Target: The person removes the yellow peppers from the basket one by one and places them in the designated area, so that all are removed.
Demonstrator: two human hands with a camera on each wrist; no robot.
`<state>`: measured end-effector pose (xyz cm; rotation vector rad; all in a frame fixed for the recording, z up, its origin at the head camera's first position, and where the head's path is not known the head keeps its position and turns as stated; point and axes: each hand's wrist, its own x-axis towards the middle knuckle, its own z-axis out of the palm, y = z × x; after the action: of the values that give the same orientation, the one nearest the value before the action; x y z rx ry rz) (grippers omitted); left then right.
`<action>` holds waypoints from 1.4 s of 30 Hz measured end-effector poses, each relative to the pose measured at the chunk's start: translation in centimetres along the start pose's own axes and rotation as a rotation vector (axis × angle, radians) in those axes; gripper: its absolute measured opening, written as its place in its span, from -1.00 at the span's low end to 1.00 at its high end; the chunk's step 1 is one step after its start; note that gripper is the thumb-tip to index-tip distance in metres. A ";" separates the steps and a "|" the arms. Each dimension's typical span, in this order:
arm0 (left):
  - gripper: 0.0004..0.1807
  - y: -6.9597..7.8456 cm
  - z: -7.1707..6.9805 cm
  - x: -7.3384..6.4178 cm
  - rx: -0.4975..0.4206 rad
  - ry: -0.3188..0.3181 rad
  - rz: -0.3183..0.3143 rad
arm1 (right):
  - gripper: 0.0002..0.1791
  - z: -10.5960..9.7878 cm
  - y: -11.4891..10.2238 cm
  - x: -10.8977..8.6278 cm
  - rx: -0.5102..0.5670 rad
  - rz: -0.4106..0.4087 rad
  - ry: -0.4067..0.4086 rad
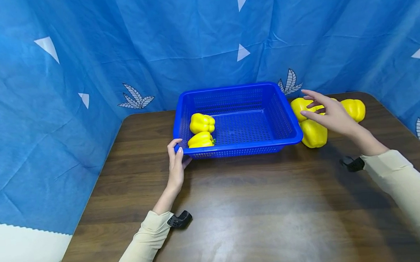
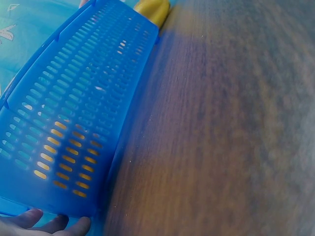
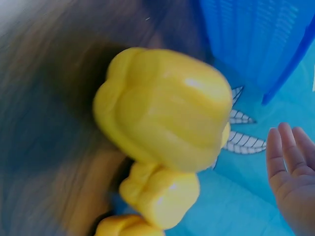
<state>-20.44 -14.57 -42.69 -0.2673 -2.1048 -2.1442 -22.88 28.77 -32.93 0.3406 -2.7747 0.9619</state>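
While the left hand (image 1: 176,169) grips the near left corner of the blue basket (image 1: 239,146), its fingers bent over the rim, the right hand (image 1: 332,114) hovers to the right of the basket, fingers loosely spread and holding nothing. Inside the basket, at its left end, lie two yellow peppers (image 1: 202,123), one behind the other. Just beside the basket's right end, more yellow peppers (image 1: 314,134) sit grouped on the wooden table (image 1: 249,208). Behind the basket hangs a blue cloth (image 1: 198,40).

Left hand (image 1: 176,164) grips a blue basket (image 1: 243,146); right hand (image 1: 333,114) hovers by yellow peppers (image 1: 314,134).
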 end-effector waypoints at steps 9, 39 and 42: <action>-0.56 -0.1 0.0 -0.1 0.006 0.000 0.000 | -0.32 1.0 -1.5 1.6 0.046 -0.024 -0.041; -0.56 -0.2 0.1 0.2 -0.026 -0.005 0.021 | -0.32 5.0 -5.9 6.7 0.104 -0.126 -0.140; -0.55 -0.2 0.1 0.2 -0.024 -0.003 0.024 | -0.32 5.5 -6.4 6.9 0.112 -0.134 -0.151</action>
<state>-20.63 -14.50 -42.83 -0.2968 -2.0683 -2.1578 -28.31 19.39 -31.75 0.6331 -2.7924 1.1032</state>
